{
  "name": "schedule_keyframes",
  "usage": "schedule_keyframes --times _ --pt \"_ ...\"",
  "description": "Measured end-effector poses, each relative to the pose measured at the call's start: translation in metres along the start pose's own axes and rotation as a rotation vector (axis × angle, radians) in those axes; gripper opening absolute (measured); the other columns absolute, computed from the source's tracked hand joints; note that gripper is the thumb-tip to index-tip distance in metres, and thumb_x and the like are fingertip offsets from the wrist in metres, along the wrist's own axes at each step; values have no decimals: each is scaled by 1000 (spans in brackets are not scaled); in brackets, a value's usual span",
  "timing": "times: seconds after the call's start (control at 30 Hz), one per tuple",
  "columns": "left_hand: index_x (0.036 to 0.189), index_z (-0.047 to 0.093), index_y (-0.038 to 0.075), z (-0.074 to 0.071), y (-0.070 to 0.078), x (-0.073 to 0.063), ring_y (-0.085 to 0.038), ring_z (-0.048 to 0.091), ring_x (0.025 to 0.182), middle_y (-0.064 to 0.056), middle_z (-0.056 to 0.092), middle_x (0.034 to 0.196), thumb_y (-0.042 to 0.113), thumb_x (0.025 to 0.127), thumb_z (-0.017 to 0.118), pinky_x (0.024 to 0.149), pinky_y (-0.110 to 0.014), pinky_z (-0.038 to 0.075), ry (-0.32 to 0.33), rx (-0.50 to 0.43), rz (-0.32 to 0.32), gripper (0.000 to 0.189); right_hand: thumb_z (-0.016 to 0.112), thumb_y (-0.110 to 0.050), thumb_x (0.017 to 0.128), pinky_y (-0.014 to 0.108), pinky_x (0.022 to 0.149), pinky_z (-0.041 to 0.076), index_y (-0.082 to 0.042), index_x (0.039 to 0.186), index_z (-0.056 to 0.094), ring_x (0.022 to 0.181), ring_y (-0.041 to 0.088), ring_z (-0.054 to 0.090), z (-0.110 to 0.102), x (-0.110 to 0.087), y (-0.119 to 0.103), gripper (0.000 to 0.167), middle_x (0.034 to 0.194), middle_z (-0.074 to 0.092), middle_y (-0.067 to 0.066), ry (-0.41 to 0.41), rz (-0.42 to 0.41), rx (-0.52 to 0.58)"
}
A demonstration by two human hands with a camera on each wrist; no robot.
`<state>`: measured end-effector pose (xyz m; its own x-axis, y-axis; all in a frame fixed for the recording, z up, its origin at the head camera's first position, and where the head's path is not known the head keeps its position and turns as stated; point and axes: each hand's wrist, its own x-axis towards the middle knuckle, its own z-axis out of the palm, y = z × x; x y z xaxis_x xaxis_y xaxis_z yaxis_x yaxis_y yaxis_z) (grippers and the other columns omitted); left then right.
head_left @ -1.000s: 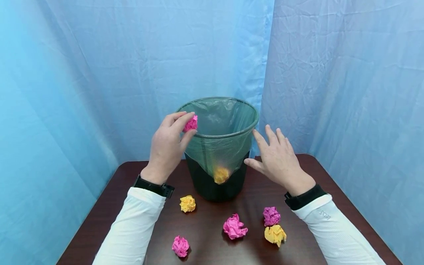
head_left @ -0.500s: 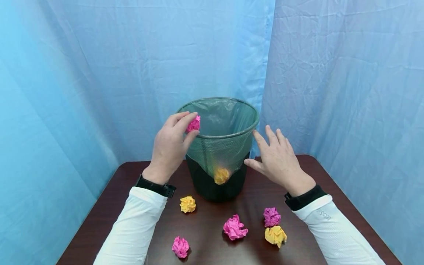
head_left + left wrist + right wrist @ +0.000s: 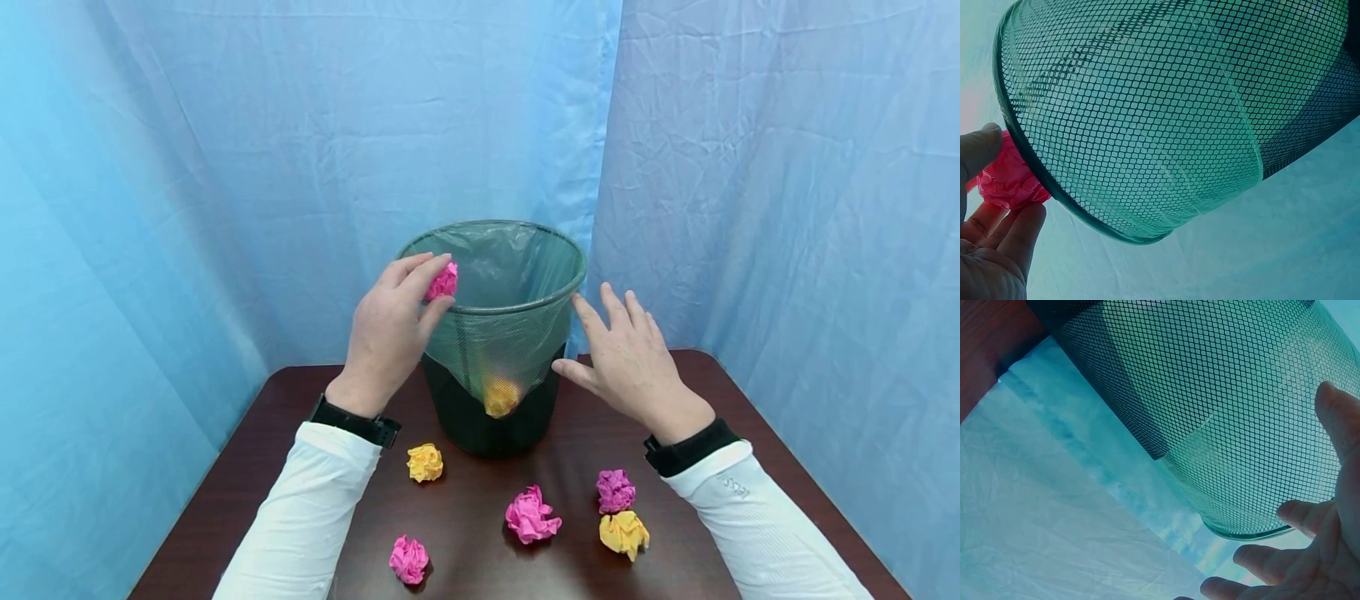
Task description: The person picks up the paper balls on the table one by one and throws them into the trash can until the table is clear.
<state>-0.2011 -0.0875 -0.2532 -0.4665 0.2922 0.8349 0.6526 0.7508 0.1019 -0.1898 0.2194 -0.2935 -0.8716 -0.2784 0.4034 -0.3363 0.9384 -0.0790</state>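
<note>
A black mesh wastebasket (image 3: 453, 421) stands upright with a translucent green bag (image 3: 502, 346) lining it. Through the mesh a yellow crumpled paper ball (image 3: 501, 397) shows low in the bag. At the left of the rim my left hand (image 3: 386, 337) pinches a pink crumpled paper ball (image 3: 446, 282) between thumb and fingers. The left wrist view places this pink ball (image 3: 1011, 178) right by the rim; whether it touches is unclear. My right hand (image 3: 633, 362) holds nothing, its fingers spread beside the basket's right side. Contact between its index fingertip and the basket cannot be told.
On the dark wooden table (image 3: 285, 433) lie more crumpled paper balls: a yellow one (image 3: 425, 462), a pink one (image 3: 408, 559), a larger pink one (image 3: 532, 515), and a purple one (image 3: 616, 491) beside another yellow one (image 3: 624, 534). Blue curtains (image 3: 300, 150) hang behind and at both sides.
My left hand has shifted slightly right with the pink paper ball, along the basket's rim. The right hand and the balls on the table stay where they were.
</note>
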Motion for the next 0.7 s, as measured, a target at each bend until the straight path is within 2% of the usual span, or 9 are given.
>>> schedule_keyframes --times 0.5,0.7 --pt "143 63 9 1 1 3 -29 64 129 -15 66 141 21 96 77 100 -45 57 -30 0 13 51 71 -58 94 75 116 27 -11 165 30 150 62 23 -4 1 0 96 167 24 32 4 6 2" --pt "144 63 9 2 0 3 -29 64 129 -16 65 141 20 95 78 98 -45 59 -39 3 7 52 72 -57 94 76 115 28 -10 165 30 150 62 24 -6 2 -1 95 167 25 33 11 -1 -1"
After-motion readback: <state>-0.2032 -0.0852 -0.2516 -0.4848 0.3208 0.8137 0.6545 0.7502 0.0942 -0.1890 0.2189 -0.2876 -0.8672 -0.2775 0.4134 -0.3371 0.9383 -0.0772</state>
